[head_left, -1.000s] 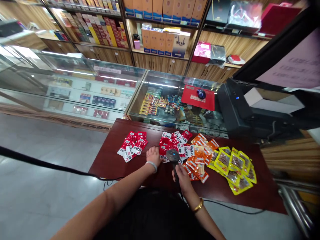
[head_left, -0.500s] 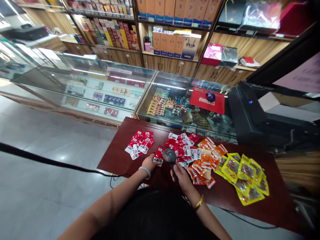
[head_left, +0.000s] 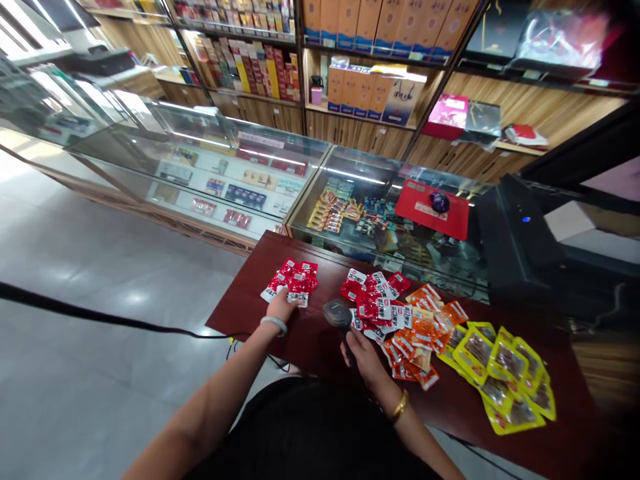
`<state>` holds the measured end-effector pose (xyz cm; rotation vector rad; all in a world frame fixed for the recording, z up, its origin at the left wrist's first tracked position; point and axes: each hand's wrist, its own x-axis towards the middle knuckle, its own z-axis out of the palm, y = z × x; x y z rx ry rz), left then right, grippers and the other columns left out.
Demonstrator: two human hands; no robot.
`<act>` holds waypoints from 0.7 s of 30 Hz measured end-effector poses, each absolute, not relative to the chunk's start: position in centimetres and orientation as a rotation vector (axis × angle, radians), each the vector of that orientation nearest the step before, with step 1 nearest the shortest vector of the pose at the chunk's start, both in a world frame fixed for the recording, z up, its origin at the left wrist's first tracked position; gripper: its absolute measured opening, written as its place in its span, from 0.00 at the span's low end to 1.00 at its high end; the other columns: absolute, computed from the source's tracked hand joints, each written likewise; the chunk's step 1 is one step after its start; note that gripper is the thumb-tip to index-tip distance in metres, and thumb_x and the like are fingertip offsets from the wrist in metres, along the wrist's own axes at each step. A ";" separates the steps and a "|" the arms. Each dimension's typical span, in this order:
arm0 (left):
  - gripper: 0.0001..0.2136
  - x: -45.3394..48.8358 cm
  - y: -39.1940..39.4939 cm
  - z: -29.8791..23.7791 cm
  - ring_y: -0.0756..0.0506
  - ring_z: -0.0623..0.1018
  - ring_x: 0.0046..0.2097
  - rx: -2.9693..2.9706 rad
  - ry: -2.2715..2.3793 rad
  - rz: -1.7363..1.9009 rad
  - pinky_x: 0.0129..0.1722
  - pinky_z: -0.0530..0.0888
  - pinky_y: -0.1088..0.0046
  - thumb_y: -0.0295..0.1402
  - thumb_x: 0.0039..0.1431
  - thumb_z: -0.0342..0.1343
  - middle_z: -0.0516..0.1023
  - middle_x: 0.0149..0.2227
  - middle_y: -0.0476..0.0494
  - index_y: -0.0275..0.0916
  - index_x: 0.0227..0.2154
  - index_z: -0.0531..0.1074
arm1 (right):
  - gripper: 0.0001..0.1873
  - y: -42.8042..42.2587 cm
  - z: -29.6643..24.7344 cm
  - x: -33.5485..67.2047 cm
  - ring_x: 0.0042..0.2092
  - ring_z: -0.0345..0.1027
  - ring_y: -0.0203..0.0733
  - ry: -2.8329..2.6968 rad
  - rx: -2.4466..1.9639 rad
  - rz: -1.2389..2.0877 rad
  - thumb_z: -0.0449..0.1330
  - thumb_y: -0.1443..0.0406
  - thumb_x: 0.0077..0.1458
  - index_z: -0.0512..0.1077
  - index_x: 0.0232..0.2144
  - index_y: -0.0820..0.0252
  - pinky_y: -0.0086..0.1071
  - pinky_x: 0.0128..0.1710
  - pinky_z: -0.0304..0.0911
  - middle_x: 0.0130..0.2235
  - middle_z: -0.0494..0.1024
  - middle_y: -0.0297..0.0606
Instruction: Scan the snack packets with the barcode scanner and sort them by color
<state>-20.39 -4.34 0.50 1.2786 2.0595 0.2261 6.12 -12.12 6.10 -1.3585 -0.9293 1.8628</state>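
Observation:
My right hand (head_left: 364,355) is closed round the handle of a black barcode scanner (head_left: 338,313), whose head points at the middle heap of red snack packets (head_left: 376,299). My left hand (head_left: 280,307), with a pale bangle on its wrist, reaches to the small separate pile of red packets (head_left: 295,280) at the table's left. Its fingers pinch the edge of one red packet (head_left: 299,301) lying against that pile. To the right of the middle heap lie orange packets (head_left: 424,328) and then yellow packets (head_left: 507,373).
The packets lie on a dark red-brown table (head_left: 320,340) with its left edge near my left hand. Behind it stand glass display counters (head_left: 240,160), with a red mouse pad (head_left: 433,208) on one. A black device (head_left: 515,233) sits at the right, and a black cable (head_left: 100,317) crosses the floor.
My left hand took one red packet from the middle heap beside the scanner and carried it left to the small pile. The scanner hand stayed put. The view shifted left.

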 end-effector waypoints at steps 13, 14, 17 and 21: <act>0.21 -11.0 0.9 0.9 0.39 0.68 0.52 1.841 1.988 0.148 0.53 0.61 0.65 0.48 0.55 0.55 0.72 0.49 0.38 0.41 0.47 0.71 | 0.24 -13.5 5.4 8.8 0.19 0.54 0.31 -0.763 -1.406 1.734 0.58 0.43 0.51 0.68 0.34 0.58 0.26 0.19 0.51 0.20 0.65 0.26; 0.22 -9.5 1.9 0.6 0.39 0.68 0.52 1.817 1.975 0.119 0.53 0.62 0.65 0.49 0.55 0.55 0.72 0.49 0.37 0.40 0.47 0.71 | 0.25 -13.7 5.3 9.0 0.19 0.54 0.31 -0.745 -1.405 1.731 0.58 0.43 0.51 0.68 0.35 0.58 0.26 0.19 0.51 0.20 0.65 0.26; 0.25 -5.9 4.4 -0.2 0.37 0.69 0.52 1.705 2.001 0.005 0.51 0.64 0.64 0.52 0.53 0.55 0.72 0.49 0.34 0.39 0.46 0.73 | 0.26 -14.2 4.7 9.7 0.18 0.54 0.31 -0.685 -1.409 1.704 0.59 0.44 0.51 0.68 0.40 0.58 0.25 0.19 0.51 0.19 0.65 0.25; 0.25 -3.8 6.0 -1.0 0.34 0.69 0.53 1.677 2.024 -0.066 0.49 0.66 0.61 0.52 0.48 0.59 0.71 0.50 0.30 0.38 0.42 0.74 | 0.29 -14.7 3.9 10.4 0.17 0.53 0.31 -0.619 -1.426 1.685 0.60 0.43 0.49 0.67 0.43 0.58 0.25 0.18 0.50 0.19 0.64 0.24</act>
